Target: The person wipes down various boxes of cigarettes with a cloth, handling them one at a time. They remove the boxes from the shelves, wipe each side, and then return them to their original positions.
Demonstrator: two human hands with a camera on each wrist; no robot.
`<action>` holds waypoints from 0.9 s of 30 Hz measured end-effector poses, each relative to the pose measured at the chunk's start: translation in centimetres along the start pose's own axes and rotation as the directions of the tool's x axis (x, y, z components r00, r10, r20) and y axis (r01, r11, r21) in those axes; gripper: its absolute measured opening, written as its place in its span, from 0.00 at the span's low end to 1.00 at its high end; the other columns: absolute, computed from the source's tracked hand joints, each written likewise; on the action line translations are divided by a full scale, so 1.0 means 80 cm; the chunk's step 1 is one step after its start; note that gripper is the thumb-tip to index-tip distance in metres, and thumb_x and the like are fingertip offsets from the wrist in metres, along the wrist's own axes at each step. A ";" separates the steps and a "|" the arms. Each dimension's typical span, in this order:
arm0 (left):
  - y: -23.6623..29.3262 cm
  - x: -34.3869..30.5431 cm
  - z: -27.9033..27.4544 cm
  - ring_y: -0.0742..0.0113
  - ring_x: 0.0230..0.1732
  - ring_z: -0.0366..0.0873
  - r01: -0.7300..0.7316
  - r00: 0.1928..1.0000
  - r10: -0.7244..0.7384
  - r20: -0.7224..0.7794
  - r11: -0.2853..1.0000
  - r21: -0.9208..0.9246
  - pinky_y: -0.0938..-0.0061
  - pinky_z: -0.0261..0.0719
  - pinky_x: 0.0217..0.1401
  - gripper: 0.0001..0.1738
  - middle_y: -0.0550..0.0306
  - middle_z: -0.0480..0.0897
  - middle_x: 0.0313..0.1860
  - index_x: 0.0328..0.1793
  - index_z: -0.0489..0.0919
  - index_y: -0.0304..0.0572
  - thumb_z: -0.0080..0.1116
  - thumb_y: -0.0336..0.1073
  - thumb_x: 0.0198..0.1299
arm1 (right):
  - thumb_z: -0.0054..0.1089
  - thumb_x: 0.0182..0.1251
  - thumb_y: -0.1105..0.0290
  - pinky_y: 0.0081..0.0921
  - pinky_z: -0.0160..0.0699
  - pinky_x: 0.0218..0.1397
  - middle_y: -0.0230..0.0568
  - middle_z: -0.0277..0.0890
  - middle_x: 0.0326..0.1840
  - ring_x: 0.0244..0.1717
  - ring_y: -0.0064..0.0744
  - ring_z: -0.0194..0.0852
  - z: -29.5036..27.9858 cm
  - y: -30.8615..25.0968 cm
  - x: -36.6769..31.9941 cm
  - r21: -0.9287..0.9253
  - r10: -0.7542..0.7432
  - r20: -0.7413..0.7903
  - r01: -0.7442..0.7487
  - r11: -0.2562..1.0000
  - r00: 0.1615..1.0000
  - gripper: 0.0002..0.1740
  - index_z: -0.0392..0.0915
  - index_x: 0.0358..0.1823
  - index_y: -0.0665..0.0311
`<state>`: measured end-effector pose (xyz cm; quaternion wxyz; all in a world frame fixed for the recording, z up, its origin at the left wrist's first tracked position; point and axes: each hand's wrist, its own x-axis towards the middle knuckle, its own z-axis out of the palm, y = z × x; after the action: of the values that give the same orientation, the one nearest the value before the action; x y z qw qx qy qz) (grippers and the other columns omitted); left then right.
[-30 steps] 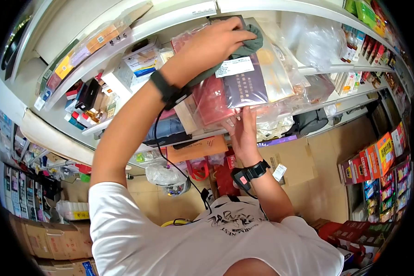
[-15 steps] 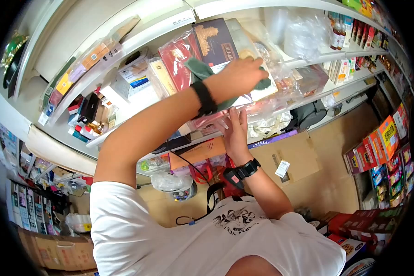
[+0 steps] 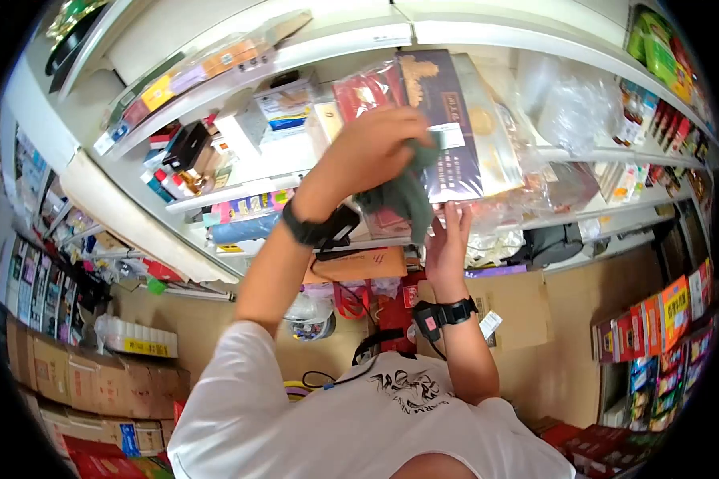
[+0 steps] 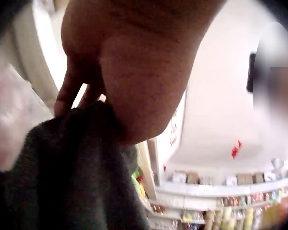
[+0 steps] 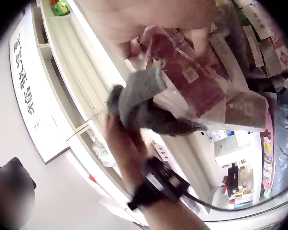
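In the head view my left hand [image 3: 379,152] pinches a grey-green cloth [image 3: 407,199], which hangs over the left front of plastic-wrapped gift boxes on a shelf. A dark purple box [image 3: 453,172] with gold print and a white label lies among them, next to a red box [image 3: 363,94] and a pale gold one [image 3: 495,148]. My right hand [image 3: 447,247] touches their front edge with fairly straight fingers. In the right wrist view, its fingers [image 5: 200,40] lie against a dark red box [image 5: 192,72] in clear plastic. The cloth [image 4: 72,167] fills the lower left wrist view.
White cartons [image 3: 287,108] and small bottles [image 3: 168,184] stand left on the same shelf. A clear plastic bag [image 3: 579,112] sits to the right. The upper shelf edge [image 3: 487,33] runs above the boxes. Below are an orange box [image 3: 355,266] and a flat cardboard sheet [image 3: 511,307].
My left hand wiped the cloth from the far part of the boxes down to the front right, then came back left. My right hand stays at the front edge. The head view has shifted.
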<state>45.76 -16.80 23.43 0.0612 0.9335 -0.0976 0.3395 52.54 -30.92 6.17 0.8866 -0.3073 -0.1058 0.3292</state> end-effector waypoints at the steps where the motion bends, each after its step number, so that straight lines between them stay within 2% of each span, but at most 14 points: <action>1: -0.002 -0.042 -0.018 0.52 0.44 0.79 0.217 0.970 -0.222 -0.101 0.975 -0.057 0.64 0.77 0.48 0.12 0.53 0.81 0.40 0.40 0.81 0.40 0.51 0.24 0.51 | 0.60 0.71 0.56 0.42 0.78 0.54 0.32 0.67 0.54 0.60 0.33 0.69 0.001 0.001 0.004 0.015 -0.035 0.010 0.035 0.999 0.999 0.26 0.59 0.64 0.49; 2: -0.008 -0.092 -0.026 0.54 0.41 0.79 0.407 0.885 -0.427 -0.186 0.903 -0.137 0.67 0.77 0.47 0.11 0.53 0.81 0.37 0.39 0.80 0.38 0.50 0.24 0.51 | 0.59 0.72 0.54 0.43 0.80 0.54 0.31 0.68 0.52 0.57 0.33 0.70 0.008 -0.009 -0.002 -0.006 -0.033 0.031 0.033 0.999 0.999 0.23 0.61 0.62 0.47; 3: -0.021 -0.158 -0.009 0.63 0.38 0.79 0.611 0.625 -0.749 -0.221 0.646 -0.458 0.71 0.75 0.44 0.10 0.53 0.81 0.33 0.38 0.80 0.33 0.47 0.26 0.56 | 0.58 0.72 0.52 0.46 0.80 0.55 0.31 0.69 0.51 0.56 0.33 0.71 0.013 -0.017 0.000 0.005 -0.016 0.054 0.016 1.000 0.998 0.19 0.64 0.57 0.48; 5: -0.029 -0.259 0.052 0.68 0.39 0.77 0.564 0.328 -0.849 -0.413 0.527 -0.636 0.74 0.74 0.44 0.16 0.54 0.82 0.36 0.42 0.80 0.30 0.43 0.35 0.66 | 0.57 0.73 0.51 0.48 0.81 0.55 0.31 0.71 0.49 0.55 0.34 0.73 0.015 -0.026 0.003 0.009 0.002 0.076 -0.002 1.000 0.997 0.16 0.67 0.52 0.48; 6: -0.040 -0.308 0.093 0.68 0.40 0.76 0.491 0.311 -0.893 -0.326 0.445 -0.749 0.73 0.74 0.45 0.20 0.55 0.82 0.39 0.45 0.80 0.35 0.43 0.44 0.71 | 0.57 0.72 0.50 0.50 0.82 0.56 0.31 0.72 0.46 0.53 0.34 0.74 0.015 -0.030 0.005 0.012 0.041 0.079 -0.042 0.999 0.996 0.14 0.68 0.46 0.49; 7: -0.028 -0.318 0.109 0.69 0.42 0.75 0.438 0.168 -0.986 -0.013 0.087 -0.895 0.70 0.74 0.48 0.27 0.58 0.82 0.44 0.50 0.80 0.39 0.42 0.55 0.73 | 0.56 0.72 0.49 0.52 0.82 0.56 0.32 0.73 0.44 0.51 0.35 0.76 0.017 -0.032 0.010 0.013 0.080 0.089 -0.082 0.997 0.993 0.14 0.70 0.40 0.49; 8: -0.025 -0.337 0.126 0.70 0.44 0.75 0.411 0.069 -0.951 0.302 -0.249 -0.877 0.71 0.74 0.51 0.30 0.62 0.81 0.48 0.57 0.78 0.41 0.44 0.61 0.72 | 0.57 0.71 0.47 0.53 0.83 0.55 0.33 0.74 0.41 0.49 0.35 0.77 0.017 -0.031 0.012 0.008 0.080 0.073 -0.081 0.997 0.994 0.17 0.70 0.35 0.51; 9: 0.008 -0.288 0.121 0.71 0.46 0.76 0.271 0.129 -0.950 0.283 -0.241 -0.932 0.75 0.75 0.51 0.33 0.62 0.80 0.48 0.62 0.76 0.41 0.48 0.63 0.70 | 0.58 0.70 0.47 0.52 0.84 0.53 0.34 0.74 0.40 0.49 0.35 0.77 0.015 -0.029 0.013 0.005 0.086 0.048 -0.087 0.996 0.995 0.17 0.71 0.34 0.51; 12: 0.013 -0.263 0.144 0.72 0.48 0.77 0.177 0.236 -0.904 0.358 -0.322 -0.930 0.76 0.77 0.50 0.32 0.60 0.80 0.50 0.64 0.74 0.39 0.53 0.59 0.69 | 0.59 0.69 0.47 0.50 0.86 0.50 0.33 0.75 0.38 0.48 0.34 0.78 0.035 -0.038 0.009 -0.005 0.073 0.016 -0.073 0.997 0.997 0.18 0.71 0.33 0.51; 13: 0.017 -0.248 0.133 0.71 0.48 0.78 0.295 0.250 -0.907 0.339 -0.261 -0.919 0.76 0.78 0.49 0.31 0.58 0.80 0.51 0.65 0.72 0.37 0.61 0.52 0.66 | 0.59 0.69 0.47 0.49 0.87 0.48 0.31 0.75 0.37 0.47 0.32 0.78 0.041 -0.042 0.006 -0.004 0.067 0.006 -0.067 0.998 0.998 0.18 0.71 0.32 0.51; 18: 0.026 -0.245 0.128 0.68 0.51 0.77 0.281 0.265 -0.957 0.116 -0.039 -0.959 0.74 0.76 0.55 0.34 0.53 0.80 0.52 0.66 0.70 0.33 0.69 0.44 0.59 | 0.61 0.68 0.49 0.44 0.85 0.49 0.28 0.73 0.34 0.47 0.26 0.76 0.001 -0.025 0.020 0.023 -0.002 0.001 0.002 1.000 1.000 0.17 0.71 0.41 0.53; 20: 0.046 -0.247 0.107 0.67 0.52 0.77 0.451 0.317 -0.948 0.029 0.124 -0.884 0.73 0.74 0.57 0.35 0.52 0.80 0.53 0.66 0.69 0.31 0.69 0.43 0.58 | 0.58 0.69 0.47 0.41 0.81 0.51 0.29 0.73 0.38 0.49 0.25 0.73 -0.006 -0.011 0.008 -0.020 -0.094 -0.161 0.092 0.996 0.982 0.20 0.69 0.47 0.54; 22: 0.063 -0.257 0.102 0.67 0.52 0.77 0.513 0.310 -0.951 0.014 0.155 -0.844 0.72 0.74 0.58 0.36 0.52 0.80 0.53 0.66 0.68 0.31 0.70 0.43 0.56 | 0.52 0.70 0.44 0.43 0.76 0.57 0.34 0.69 0.58 0.60 0.32 0.68 -0.022 0.000 -0.015 -0.044 -0.122 -0.083 0.118 0.992 0.989 0.29 0.66 0.62 0.56; 27: 0.097 -0.253 0.087 0.66 0.52 0.77 0.554 0.408 -0.905 -0.123 0.352 -0.755 0.70 0.74 0.59 0.37 0.53 0.80 0.51 0.64 0.69 0.35 0.74 0.42 0.52 | 0.57 0.68 0.51 0.41 0.66 0.70 0.35 0.67 0.68 0.67 0.35 0.65 -0.040 -0.006 -0.064 0.068 -0.327 -0.012 0.327 0.943 0.945 0.34 0.62 0.70 0.58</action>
<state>33.16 -22.73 5.41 0.5331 0.6572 0.2711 0.4587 50.12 -36.07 4.05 0.9391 -0.2546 -0.1436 0.1809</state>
